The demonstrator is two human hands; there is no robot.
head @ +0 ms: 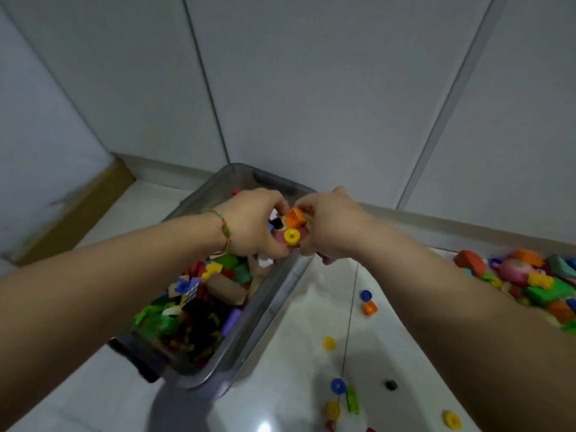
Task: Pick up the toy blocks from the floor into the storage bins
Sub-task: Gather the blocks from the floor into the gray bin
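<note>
Both arms outstretched, left hand (249,224) and right hand (330,226) cupped together, fingers curled around a clutch of toy blocks (291,227) over the storage bin (265,310), bin against the wall corner, loose blocks (369,307) scattered on the floor (299,344) beside its right rim.

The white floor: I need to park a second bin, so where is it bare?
Bare: the white floor tiles left of the clear plastic bin, up to the brown cardboard strip. Crowded: right of the bin, loose pieces like the blue ring and yellow ring, then the heap of coloured blocks farther right.
</note>
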